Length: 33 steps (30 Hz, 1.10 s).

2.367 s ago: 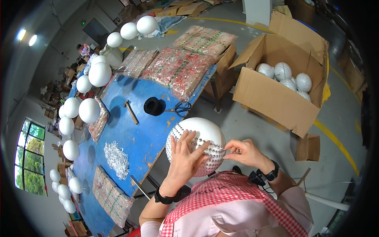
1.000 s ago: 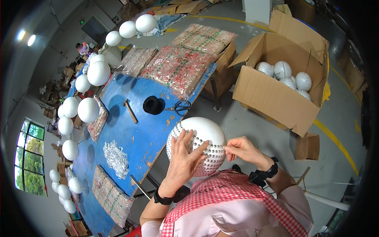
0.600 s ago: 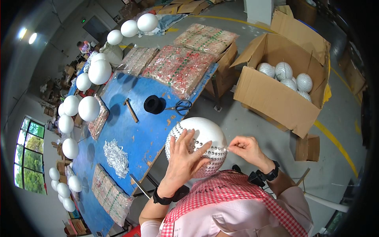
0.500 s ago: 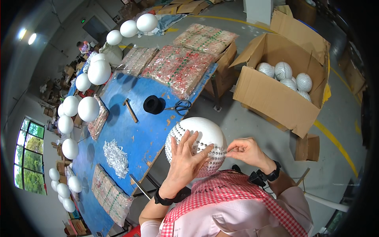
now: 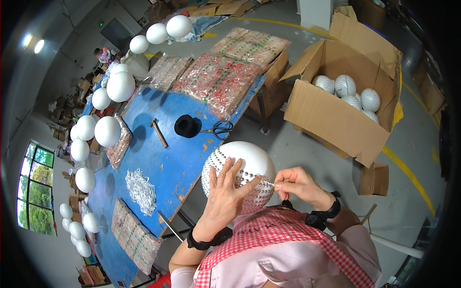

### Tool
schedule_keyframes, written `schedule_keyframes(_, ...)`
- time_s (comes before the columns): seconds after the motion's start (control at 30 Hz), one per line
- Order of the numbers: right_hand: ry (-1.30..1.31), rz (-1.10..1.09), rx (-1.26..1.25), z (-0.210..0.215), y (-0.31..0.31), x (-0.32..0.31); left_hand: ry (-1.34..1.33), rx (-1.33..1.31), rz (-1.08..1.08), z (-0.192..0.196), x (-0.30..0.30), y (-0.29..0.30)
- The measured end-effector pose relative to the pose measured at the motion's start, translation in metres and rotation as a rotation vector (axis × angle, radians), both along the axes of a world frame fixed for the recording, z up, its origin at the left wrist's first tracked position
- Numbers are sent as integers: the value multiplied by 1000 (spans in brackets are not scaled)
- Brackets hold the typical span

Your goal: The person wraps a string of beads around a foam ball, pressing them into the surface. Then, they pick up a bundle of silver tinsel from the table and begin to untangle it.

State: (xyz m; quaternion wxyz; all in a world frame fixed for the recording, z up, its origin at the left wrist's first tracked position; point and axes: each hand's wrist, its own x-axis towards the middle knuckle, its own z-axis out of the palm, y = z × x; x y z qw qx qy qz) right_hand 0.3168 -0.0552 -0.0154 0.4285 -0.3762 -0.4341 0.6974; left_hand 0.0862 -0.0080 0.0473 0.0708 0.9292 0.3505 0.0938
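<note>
A large white ball (image 5: 253, 154), partly wound with rows of silvery beads, rests against my red checked apron (image 5: 269, 222). My left hand (image 5: 224, 199) holds it steady, fingers spread over its near left side and thumb pressing on the bead rows (image 5: 261, 188). At the ball's right side, my right hand (image 5: 300, 186) is closed in a pinch on the end of a thin bead strand (image 5: 272, 184). The ball's underside is hidden by my left hand and the apron.
On the blue table (image 5: 163, 108) lie a hammer (image 5: 159, 133), a black spool (image 5: 186, 126), scissors (image 5: 220, 130), a heap of silvery strands (image 5: 140, 192) and plastic-wrapped packs (image 5: 216, 84). White balls (image 5: 107, 132) line its far side. An open carton (image 5: 336, 122) holds beaded balls (image 5: 345, 85).
My right hand has shifted slightly, and its lower fingers curl more beneath the pinch. The ball has turned or tipped very slightly; my left hand stays on it.
</note>
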Motion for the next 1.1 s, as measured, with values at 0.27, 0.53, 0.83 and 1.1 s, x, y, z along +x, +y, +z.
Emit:
schedule_keyframes(0.27, 79, -11, -130, -28, 11, 2, -59, -48, -17, 0, -3, 3)
schedule_keyframes(0.53, -60, -91, -33, -28, 16, -10, -345, -143, -16, -12, -11, 9)
schedule_keyframes(0.83, -236, -99, 70, 4, 7, -13, -193, 14, -22, -8, -1, 8)
schedule_keyframes(1.1, -180, -50, 18, -1, 7, -8, -211, 10, -26, -7, 0, 9)
